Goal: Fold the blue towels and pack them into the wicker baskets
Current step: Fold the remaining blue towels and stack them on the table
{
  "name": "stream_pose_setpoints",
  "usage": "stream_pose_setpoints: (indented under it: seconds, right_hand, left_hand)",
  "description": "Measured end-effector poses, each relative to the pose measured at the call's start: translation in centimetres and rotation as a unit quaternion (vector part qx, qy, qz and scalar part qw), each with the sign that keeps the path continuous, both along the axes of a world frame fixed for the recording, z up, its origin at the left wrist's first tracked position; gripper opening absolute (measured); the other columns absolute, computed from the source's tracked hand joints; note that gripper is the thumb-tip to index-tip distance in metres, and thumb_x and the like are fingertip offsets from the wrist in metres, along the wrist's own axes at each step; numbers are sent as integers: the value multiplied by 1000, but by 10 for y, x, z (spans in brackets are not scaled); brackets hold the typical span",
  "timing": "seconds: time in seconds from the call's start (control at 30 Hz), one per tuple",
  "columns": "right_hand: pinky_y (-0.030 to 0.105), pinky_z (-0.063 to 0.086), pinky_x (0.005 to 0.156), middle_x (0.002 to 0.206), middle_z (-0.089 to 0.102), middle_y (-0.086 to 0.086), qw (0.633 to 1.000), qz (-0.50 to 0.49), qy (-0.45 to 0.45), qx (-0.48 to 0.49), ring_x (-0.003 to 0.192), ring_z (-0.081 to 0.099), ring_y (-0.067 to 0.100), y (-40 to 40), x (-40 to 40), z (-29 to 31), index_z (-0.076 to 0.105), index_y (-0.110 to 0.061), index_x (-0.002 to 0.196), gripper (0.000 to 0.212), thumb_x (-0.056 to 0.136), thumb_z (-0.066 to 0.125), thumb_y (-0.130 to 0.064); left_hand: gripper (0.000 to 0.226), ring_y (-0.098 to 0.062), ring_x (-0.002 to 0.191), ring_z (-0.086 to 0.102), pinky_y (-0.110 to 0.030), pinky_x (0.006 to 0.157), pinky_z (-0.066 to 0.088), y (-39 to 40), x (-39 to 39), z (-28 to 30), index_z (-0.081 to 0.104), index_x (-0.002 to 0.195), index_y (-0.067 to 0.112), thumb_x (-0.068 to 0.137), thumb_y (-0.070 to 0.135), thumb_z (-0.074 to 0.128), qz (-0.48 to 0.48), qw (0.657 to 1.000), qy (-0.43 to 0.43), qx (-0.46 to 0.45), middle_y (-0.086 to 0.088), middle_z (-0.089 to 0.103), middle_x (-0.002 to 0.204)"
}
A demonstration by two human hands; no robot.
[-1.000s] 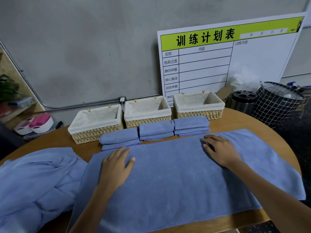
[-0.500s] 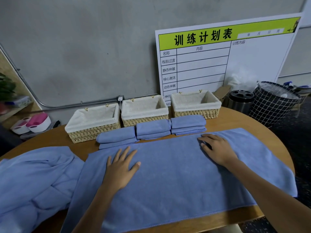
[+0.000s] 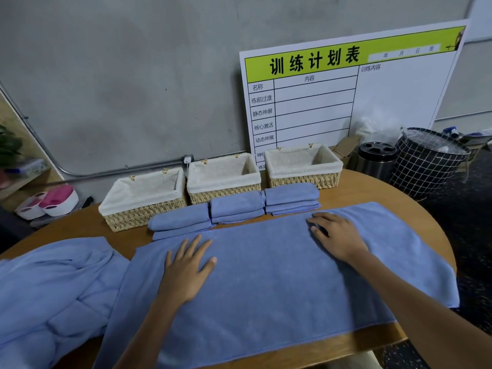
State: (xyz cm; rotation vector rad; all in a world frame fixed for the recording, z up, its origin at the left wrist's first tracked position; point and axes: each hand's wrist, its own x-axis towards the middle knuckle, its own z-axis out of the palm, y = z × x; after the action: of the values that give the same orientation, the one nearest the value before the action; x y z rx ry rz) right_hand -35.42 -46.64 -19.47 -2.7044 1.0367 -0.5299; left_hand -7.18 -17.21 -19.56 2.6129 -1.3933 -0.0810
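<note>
A large blue towel (image 3: pixel 266 283) lies spread flat across the round wooden table (image 3: pixel 383 187). My left hand (image 3: pixel 187 265) rests palm down on its left half, fingers apart. My right hand (image 3: pixel 336 235) presses flat near its far edge on the right. Behind the towel lie three folded blue towels (image 3: pixel 179 222), (image 3: pixel 235 206), (image 3: pixel 291 197) in a row. Three empty wicker baskets with white liners (image 3: pixel 145 193), (image 3: pixel 223 177), (image 3: pixel 303 162) stand along the back of the table.
A heap of unfolded blue towels (image 3: pixel 50 288) covers the table's left side. A white planning board (image 3: pixel 346 97) leans on the wall behind the baskets. A black bin (image 3: pixel 376 159) and a checked hamper (image 3: pixel 428 161) stand right of the table.
My left hand has slid forward and to the right over the towel with its fingers spreading. The view has shifted slightly; my right hand stays near the far edge.
</note>
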Motion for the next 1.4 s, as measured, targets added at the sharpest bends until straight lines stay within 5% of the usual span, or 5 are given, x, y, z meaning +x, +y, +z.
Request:
stream_pose_setpoints:
  seconds: [0.57,0.7,0.87,1.07,1.4]
  right_hand:
    - [43,41,105,141,56,-5,1000,14,-10,-7,129,51,22,-3,0,-2,63,-30,130,34,101,47,-40]
    - [40,48,88,124,64,-5,999,13,-32,-27,112,60,24,-7,2,5,69,-28,114,24,100,51,-37]
    - [39,47,74,98,66,2,999,-25,-43,-3,93,61,33,-39,13,28,69,-23,97,13,97,56,-26]
    - [42,39,78,100,59,7,992,-41,-44,-115,93,53,35,-51,8,-2,72,-18,94,9,91,69,-26]
    - [44,38,70,88,56,10,993,18,-120,-10,78,48,31,-43,5,7,44,-17,99,7,104,40,-19]
  left_hand:
    - [90,-17,153,12,-52,120,15,-2,-5,11,24,154,47,74,80,-2,3,999,-27,31,15,13,166]
    - [63,-25,118,56,-45,90,45,-21,3,22,64,128,27,93,63,25,-27,992,-97,-69,5,59,130]
    - [29,-32,95,62,-43,70,53,-45,20,12,71,121,15,96,28,64,-25,986,-114,-118,-5,63,101]
    - [20,-31,89,61,-43,69,51,-48,27,0,75,106,16,87,22,73,19,979,-107,-170,-4,58,92]
    - [23,-24,74,59,-42,69,42,-41,17,8,46,87,24,93,17,68,-11,969,-80,-235,6,57,76]
